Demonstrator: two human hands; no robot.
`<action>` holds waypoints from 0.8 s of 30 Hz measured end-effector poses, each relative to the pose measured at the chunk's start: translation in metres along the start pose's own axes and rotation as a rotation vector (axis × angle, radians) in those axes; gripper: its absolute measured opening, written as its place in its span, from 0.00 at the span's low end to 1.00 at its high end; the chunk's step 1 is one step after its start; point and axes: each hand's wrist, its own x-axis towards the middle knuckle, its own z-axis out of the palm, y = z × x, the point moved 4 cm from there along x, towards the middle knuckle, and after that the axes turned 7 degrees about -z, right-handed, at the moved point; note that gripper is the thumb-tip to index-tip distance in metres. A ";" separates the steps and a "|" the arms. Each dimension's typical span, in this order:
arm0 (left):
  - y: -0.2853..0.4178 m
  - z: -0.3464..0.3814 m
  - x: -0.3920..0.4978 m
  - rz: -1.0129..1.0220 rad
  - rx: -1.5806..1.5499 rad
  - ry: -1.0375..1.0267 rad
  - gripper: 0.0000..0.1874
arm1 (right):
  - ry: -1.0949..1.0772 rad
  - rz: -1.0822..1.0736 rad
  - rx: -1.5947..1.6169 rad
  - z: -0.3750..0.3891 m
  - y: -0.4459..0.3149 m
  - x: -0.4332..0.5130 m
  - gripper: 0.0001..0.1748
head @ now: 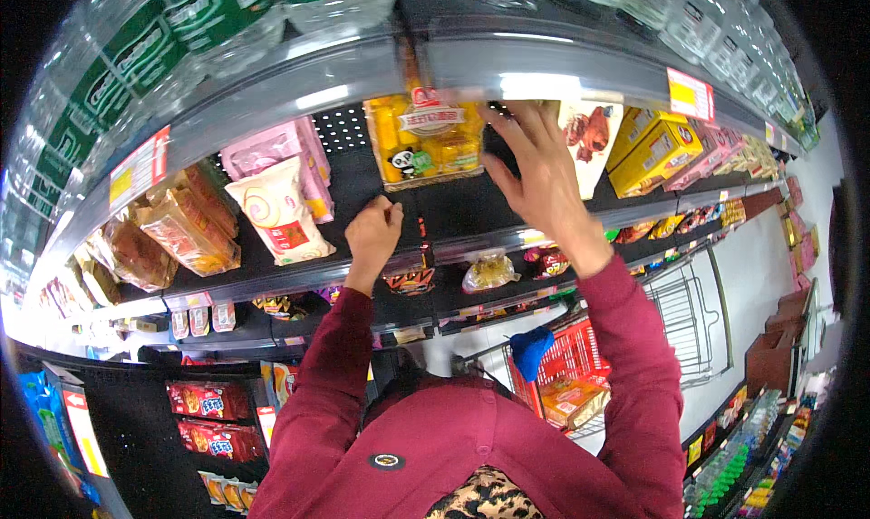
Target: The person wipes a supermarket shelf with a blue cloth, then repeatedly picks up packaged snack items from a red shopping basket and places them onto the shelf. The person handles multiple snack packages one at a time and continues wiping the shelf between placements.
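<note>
A yellow-wrapped bread package (433, 142) with a panda picture stands on the dark shelf before me. My left hand (376, 228) is curled at the package's lower left corner, and I see nothing in its fingers. Beside the package's right edge, my right hand (540, 162) is raised with fingers apart; whether the fingertips touch the wrapper cannot be told. Left of the package, a cream-coloured bag (280, 213) leans against pink packages (272, 151). A white package with a brown food picture (588, 142) stands just right of my right hand.
Overhead, the upper shelf edge (469, 67) carries bottled water packs (136, 57). Brown bread bags (187, 230) sit at left, yellow boxes (652, 151) at right. Below right, a red shopping basket (571, 346) holds a boxed item (574, 403) and a blue thing (531, 352).
</note>
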 end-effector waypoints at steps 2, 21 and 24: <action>-0.004 0.004 0.002 0.032 -0.045 0.029 0.16 | 0.008 -0.101 -0.043 0.017 0.005 0.042 0.15; 0.004 -0.003 0.001 -0.022 -0.143 -0.048 0.14 | -0.311 0.057 -0.194 0.033 0.070 0.079 0.19; 0.000 -0.001 0.001 -0.010 -0.121 -0.075 0.16 | -0.317 0.082 -0.130 0.018 0.068 0.079 0.20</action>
